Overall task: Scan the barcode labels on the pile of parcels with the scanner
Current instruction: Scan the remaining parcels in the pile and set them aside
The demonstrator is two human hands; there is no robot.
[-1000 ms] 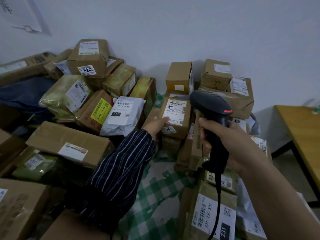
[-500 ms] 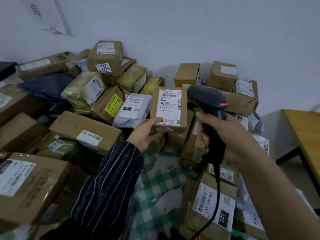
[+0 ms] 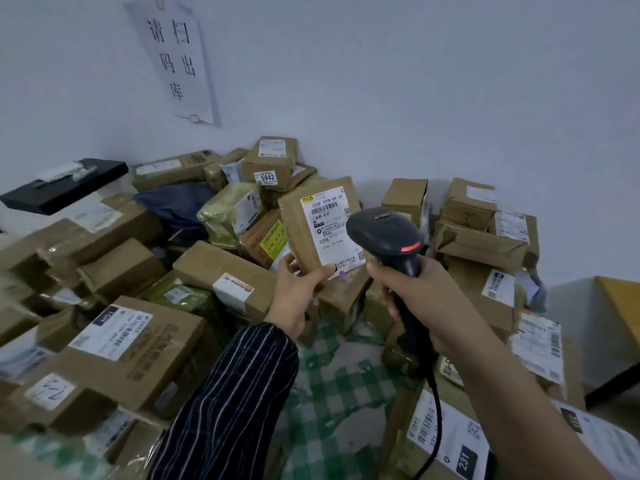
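My left hand [image 3: 300, 287] grips the lower edge of a small cardboard parcel [image 3: 313, 226] and holds it up above the pile, tilted, its white barcode label [image 3: 329, 223] facing me. My right hand [image 3: 420, 299] grips the handle of a black corded scanner [image 3: 388, 237], whose head sits just right of the label and points at it. A red light shows on the scanner's head. The pile of parcels [image 3: 221, 268] spreads across the floor on both sides.
Cardboard boxes and bagged parcels lie left, behind and right, one marked 5942 [image 3: 268, 177]. A green checked cloth [image 3: 329, 386] shows between the heaps. A black device [image 3: 62, 188] sits at far left, a wooden table [image 3: 620, 299] at right, a paper sign [image 3: 176, 60] on the wall.
My left hand has lifted the parcel up out of the pile and tilted its label toward the scanner. The scanner stays beside it. The view has swung up and leftward.
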